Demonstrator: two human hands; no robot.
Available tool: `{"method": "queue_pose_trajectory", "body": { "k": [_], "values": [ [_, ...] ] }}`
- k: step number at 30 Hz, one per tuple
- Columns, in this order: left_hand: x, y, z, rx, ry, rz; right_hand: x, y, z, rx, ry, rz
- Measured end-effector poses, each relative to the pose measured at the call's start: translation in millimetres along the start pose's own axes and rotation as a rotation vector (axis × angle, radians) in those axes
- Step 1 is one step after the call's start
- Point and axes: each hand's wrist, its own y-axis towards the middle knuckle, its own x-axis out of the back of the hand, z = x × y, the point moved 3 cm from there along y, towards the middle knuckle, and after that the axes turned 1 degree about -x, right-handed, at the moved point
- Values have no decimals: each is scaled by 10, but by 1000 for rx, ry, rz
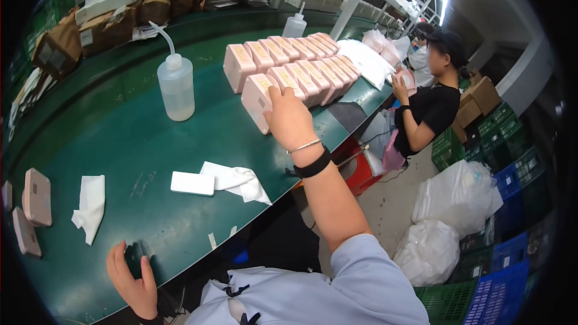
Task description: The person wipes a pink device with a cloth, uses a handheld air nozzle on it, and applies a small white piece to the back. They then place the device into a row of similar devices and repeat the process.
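My right hand [291,119] reaches far forward, its fingers closed over the top of the nearest light pink plastic case [256,101], at the front end of a row. More pink cases [241,67] like it stand upright in two tight rows, with gold markings on top. My left hand [133,281] rests low at the bench's near edge, fingers apart and curved, holding nothing. Between the hands lie a white rectangular block [192,183] and a crumpled white cloth [244,183] touching it. Another folded white cloth [92,204] lies farther left.
A squeeze bottle [176,90] stands mid-bench; another [294,26] is behind the rows. Pink cases [38,197] lie at far left. Paper-wrapped bundles [111,27] line the back. At right a person [430,93] sits holding a pink part, near plastic bags [451,198] and crates [500,283].
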Motion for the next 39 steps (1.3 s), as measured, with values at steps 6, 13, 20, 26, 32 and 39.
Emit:
{"method": "queue_pose_trajectory", "body": {
  "k": [6,13,20,26,32,39],
  "values": [
    [-18,-60,15,-5,-16,22,-20,40,-23,-123,-176,3],
    [150,49,-114,-128,175,-71,466,-689,502,196,115,-93],
    [68,187,-281,-239,272,-74,-26,-1523,433,296,450,-39],
    [3,213,-341,-150,346,-76,-340,-1480,503,286,408,-89],
    [-66,225,-313,-67,363,-132,-477,-1616,434,473,359,-185],
    [-147,294,-406,57,366,-87,-490,-1636,398,524,340,-285]
  ]
}}
